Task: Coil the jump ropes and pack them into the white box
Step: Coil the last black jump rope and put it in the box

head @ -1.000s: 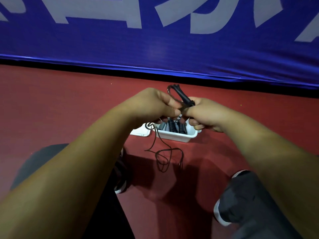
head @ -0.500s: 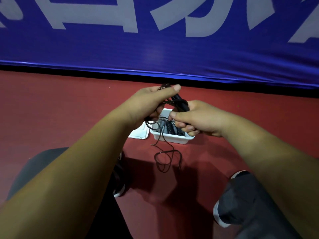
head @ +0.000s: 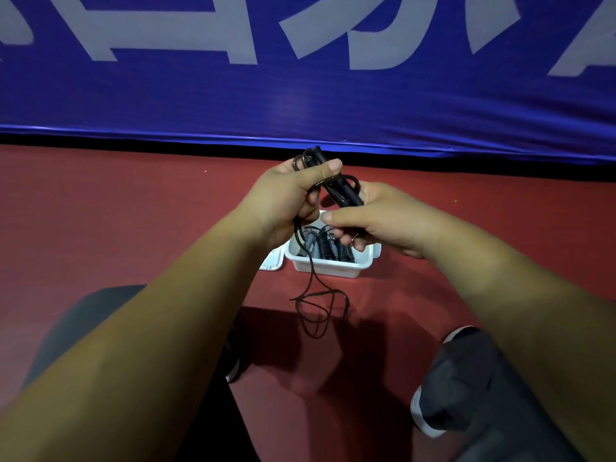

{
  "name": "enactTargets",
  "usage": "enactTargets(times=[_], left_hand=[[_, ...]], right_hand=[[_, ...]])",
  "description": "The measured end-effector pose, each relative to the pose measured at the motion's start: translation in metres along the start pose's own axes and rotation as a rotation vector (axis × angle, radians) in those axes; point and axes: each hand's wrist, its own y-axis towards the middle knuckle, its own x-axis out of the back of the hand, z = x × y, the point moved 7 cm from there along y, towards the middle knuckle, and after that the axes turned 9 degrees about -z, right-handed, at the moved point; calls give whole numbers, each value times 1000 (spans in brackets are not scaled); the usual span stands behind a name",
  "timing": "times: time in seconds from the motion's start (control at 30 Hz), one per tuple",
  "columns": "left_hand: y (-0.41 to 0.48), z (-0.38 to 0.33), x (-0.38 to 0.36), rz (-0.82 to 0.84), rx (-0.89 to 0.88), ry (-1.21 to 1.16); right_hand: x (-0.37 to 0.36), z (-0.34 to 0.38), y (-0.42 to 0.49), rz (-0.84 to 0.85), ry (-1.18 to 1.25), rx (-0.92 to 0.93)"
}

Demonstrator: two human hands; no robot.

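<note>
both hands' fingers (head: 321, 170) curl round the jump rope (head: 340, 190); cord dangles

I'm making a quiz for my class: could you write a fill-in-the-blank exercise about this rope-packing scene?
1. The left hand and right hand both grip a ____ jump rope.
2. The white box stands on a ____ floor.
3. The loose tail of the rope hangs down from the ____ hand.
Missing words: black; red; left.
</note>
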Motion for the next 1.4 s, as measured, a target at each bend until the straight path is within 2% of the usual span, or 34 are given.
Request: enactTargets(times=[0.1, 0.23, 0.33, 0.43, 0.57, 0.67, 0.8, 0.93, 1.0, 1.17, 1.27, 1.4], left_hand=[[2, 0, -2, 9, -4, -5], [2, -1, -5, 28, -12, -12], [2, -5, -5, 72, -41, 59], [-3, -12, -2, 43, -98, 258], [-9, -11, 1, -14, -91, 679], [-18, -13, -5, 101, -157, 819], [-39, -30, -20, 299, -298, 658], [-53, -27, -29, 427, -322, 686], [-53, -26, -28, 457, -322, 673], [-39, -27, -8, 418, -308, 705], [-35, -24, 1, 397, -320, 811], [-30, -23, 9, 387, -306, 873]], right_hand=[[3, -2, -3, -3, -29, -56], [0, -2, -3, 16, 75, -75], [0, -3, -4, 3, 80, -83], [4, -7, -5, -45, 46, -117], [14, -11, -1, -120, -20, -124], [22, -14, 1, -151, -66, -122], [23, -15, 1, -139, -217, -111], [17, -14, -4, -111, -320, -80], [15, -10, -4, -101, -267, -70], [9, -5, -4, 48, 111, -138], [5, -2, -11, 148, 225, -159], [1, -3, -18, 190, 304, -179]])
